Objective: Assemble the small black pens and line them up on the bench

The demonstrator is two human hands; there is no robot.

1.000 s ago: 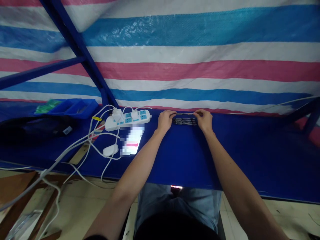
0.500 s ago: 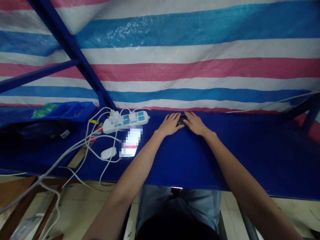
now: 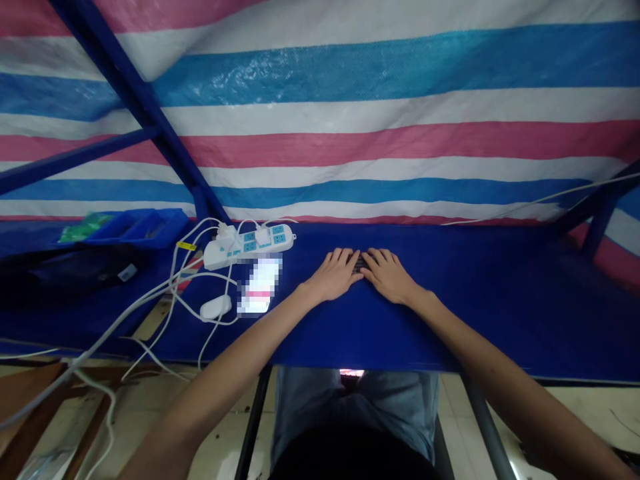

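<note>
So both hands were down on the blue desk (image 3: pixel 320 333), palms down, side by side, with a bunch of dark pens (image 3: pixel 359 263) between them. The left hand (image 3: pixel 337 275) covered the left end of the pens and the right hand (image 3: pixel 387 275) covered the right end, so only the middle bit peeked out in the gap. Fingers on both were stretched out pretty flat and a little fanned, pointing toward the back of the desk. Thumbs angled in toward each other, near the pens' front side. Couldn't tell if either hand was really gripping anything, since the hands hid most of the pens.

Off to the left was the cable mess: a white power strip (image 3: pixel 250 245) with plugs in it, a lit phone (image 3: pixel 260 287) just in front of that (screen blurred out), and a white oval gadget (image 3: pixel 216 307) near the phone, with white cables (image 3: pixel 135 303) running all around. Farther left there were blue bins (image 3: pixel 163 227), some green plastic (image 3: pixel 86 227) beside them, and a dark bag (image 3: pixel 70 267) in front. Behind everything hung a striped tarp (image 3: pixel 350 150), with a blue metal frame (image 3: pixel 150 113) in front of it on the left.
</note>
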